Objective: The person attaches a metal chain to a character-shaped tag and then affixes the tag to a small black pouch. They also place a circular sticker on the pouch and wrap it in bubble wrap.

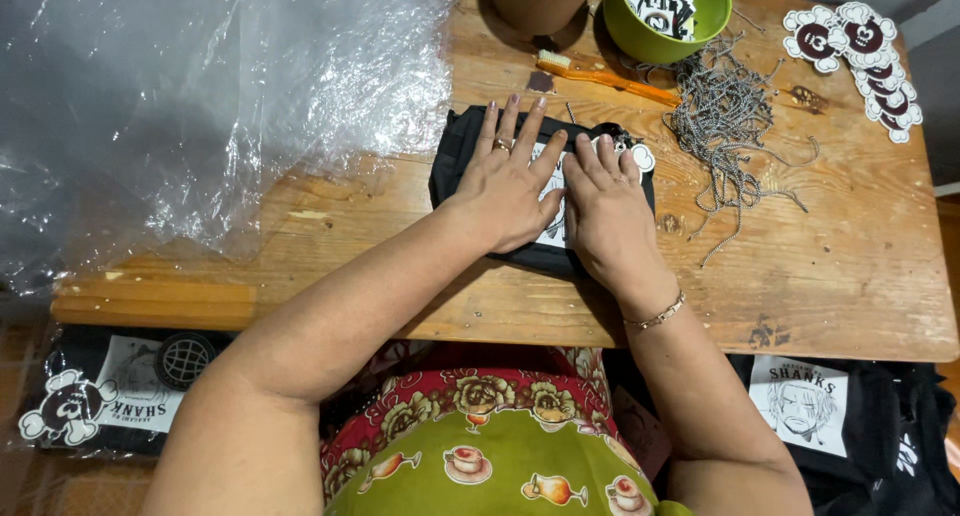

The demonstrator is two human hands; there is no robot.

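— Wooden table [860,276], worn; where is the cloth?
— Mid-table: the folded black garment [462,146] lies under both palms, left hand [505,191] and right hand [610,211] flat, fingers spread, pinching nothing.
— Risk?
— I judge the small tag [640,157] at its edge could snag the ball chains [725,116] just beside it, or the plastic sheet [200,106] could slide over.

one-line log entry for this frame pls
left hand: flat on black folded garment | right hand: flat on same | surface: wooden table
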